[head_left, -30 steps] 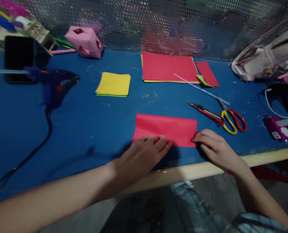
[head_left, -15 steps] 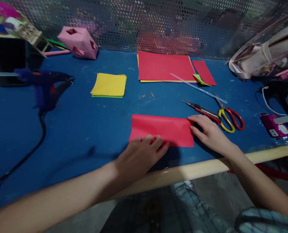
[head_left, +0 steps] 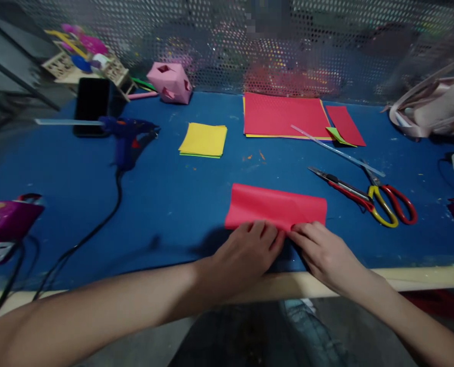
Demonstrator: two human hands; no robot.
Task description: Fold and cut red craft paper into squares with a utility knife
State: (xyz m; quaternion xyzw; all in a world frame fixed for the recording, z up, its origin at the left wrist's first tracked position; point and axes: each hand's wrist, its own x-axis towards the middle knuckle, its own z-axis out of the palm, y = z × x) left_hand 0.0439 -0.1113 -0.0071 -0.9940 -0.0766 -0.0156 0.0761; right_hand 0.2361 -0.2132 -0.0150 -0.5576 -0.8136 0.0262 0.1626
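Note:
A folded red paper (head_left: 276, 204) lies on the blue table near its front edge, its far side curved in a soft bend. My left hand (head_left: 249, 250) rests on the paper's near edge, fingers curled and pressed together on it. Close beside it on the right, my right hand (head_left: 324, 255) pinches the same near edge with thumb and fingers. The two hands' fingertips almost meet at the middle of that edge.
Scissors (head_left: 381, 196) and a cutter (head_left: 341, 184) lie to the right. Behind are yellow squares (head_left: 204, 139), red sheets (head_left: 284, 116), a clear glue stick (head_left: 337, 151) and a pink paper ball (head_left: 169, 82). A blue glue gun (head_left: 124, 137) with its cord is at left, near a phone (head_left: 92, 107).
My right hand has moved from the paper's right end to the near edge, beside my left hand. The camera view has turned left, bringing a purple device into sight at the left.

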